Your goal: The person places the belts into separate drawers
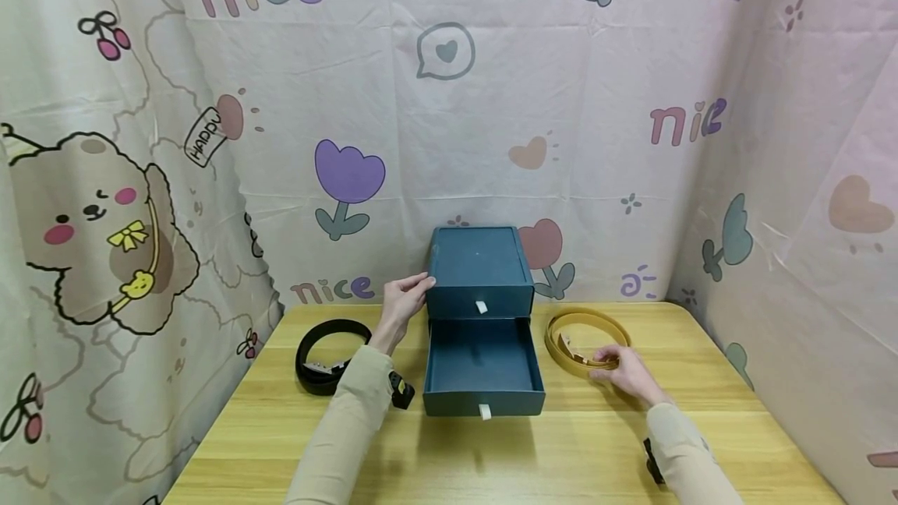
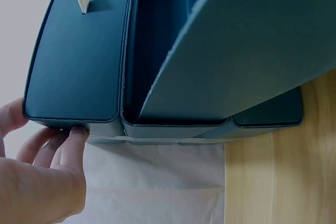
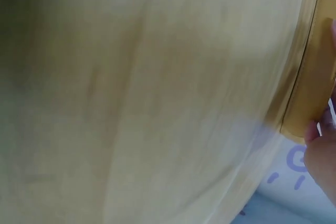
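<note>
Reaching Both Ways Across a Wood-Grain Counter (image 1: 245, 435)

You work in a corner draped with pale printed cloth (image 1: 491, 107), its hearts, tulips and the word "nice" rising behind the counter, a winking cartoon animal (image 1: 98, 232) on the left side. At the counter's far middle stands a blue cabinet (image 1: 480, 259), its lower drawer (image 1: 456, 404) pulled out toward you. A black belt (image 1: 306, 365) lies coiled on the left; a yellow belt (image 1: 561, 358) is coiled on the right.

Your arms stretch forward in beige sleeves (image 1: 351, 423). Your left hand (image 1: 405, 304) grips the cabinet's upper front left corner, thumb and fingers bent about the edge. Your right hand (image 1: 627, 372) bends down over the yellow belt's near right side, pinching the band.

The left wrist view shows what the head view hides: another blue section (image 2: 273, 109) beneath the pulled-out drawer, beside the counter. The right wrist view, mostly blurred counter, catches your thumb (image 3: 312, 131) against the yellow band, most of the hand cropped away.
</note>
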`<control>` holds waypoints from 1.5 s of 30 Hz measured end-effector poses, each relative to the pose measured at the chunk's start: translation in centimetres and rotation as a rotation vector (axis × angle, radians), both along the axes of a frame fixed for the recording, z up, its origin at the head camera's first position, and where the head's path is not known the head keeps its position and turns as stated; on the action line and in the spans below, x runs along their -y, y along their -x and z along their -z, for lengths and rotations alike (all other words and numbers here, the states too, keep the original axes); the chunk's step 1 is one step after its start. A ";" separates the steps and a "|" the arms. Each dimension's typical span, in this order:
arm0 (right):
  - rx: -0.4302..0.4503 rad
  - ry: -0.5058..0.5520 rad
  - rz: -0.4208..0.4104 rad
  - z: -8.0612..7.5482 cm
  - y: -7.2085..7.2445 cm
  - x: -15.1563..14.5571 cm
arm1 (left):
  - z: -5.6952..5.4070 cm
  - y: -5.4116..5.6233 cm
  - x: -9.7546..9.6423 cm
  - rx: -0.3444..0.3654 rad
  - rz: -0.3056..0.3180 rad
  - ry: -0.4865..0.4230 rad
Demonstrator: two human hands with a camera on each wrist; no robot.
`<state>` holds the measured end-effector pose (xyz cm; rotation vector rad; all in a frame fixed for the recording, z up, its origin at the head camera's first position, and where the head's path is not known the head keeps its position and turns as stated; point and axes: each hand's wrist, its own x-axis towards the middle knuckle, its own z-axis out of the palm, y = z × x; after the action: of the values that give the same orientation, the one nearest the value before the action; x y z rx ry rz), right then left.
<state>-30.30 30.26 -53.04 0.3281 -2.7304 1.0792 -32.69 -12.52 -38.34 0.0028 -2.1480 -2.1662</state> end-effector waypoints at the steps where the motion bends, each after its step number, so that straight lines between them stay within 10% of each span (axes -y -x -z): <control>1: 0.004 0.000 0.001 0.0 -0.1 0.0 | 0.0 0.0 0.0 0.000 -0.001 0.000; 21: -0.002 -0.068 -0.003 0.3 -0.3 0.5 | 0.0 0.2 0.2 0.004 0.010 0.000; 33: 0.048 0.006 -0.157 0.4 -0.4 0.6 | 0.0 0.2 0.1 0.000 0.005 0.001; 45: -0.062 -0.056 -0.138 0.4 -0.5 0.7 | 0.1 0.2 0.2 0.002 0.008 -0.003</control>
<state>-29.76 29.56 -53.44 0.5558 -2.7201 1.0086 -32.92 -12.67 -38.47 -0.0035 -2.1495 -2.1741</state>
